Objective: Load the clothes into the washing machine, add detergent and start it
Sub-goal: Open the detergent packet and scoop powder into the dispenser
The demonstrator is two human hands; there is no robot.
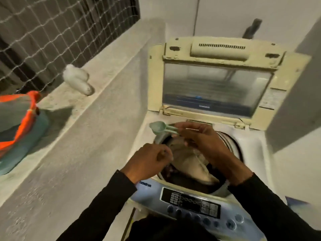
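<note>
A top-loading washing machine (246, 146) stands before me with its lid (217, 87) raised. Pale and dark clothes (189, 164) lie in the drum. My right hand (205, 141) hovers over the drum and holds a pale green detergent scoop (157, 126) by its handle, bowl pointing left. My left hand (149, 160) is curled at the drum's left rim, fingers closed; whether it holds anything is unclear. The blue control panel (196, 206) with its row of buttons is nearest to me.
A concrete ledge (78, 136) runs along the left. On it sit a white crumpled bag (78, 79) and a teal and orange bag (20, 129). Netting covers the window (52, 32) above. A grey wall edge (298, 101) stands to the right.
</note>
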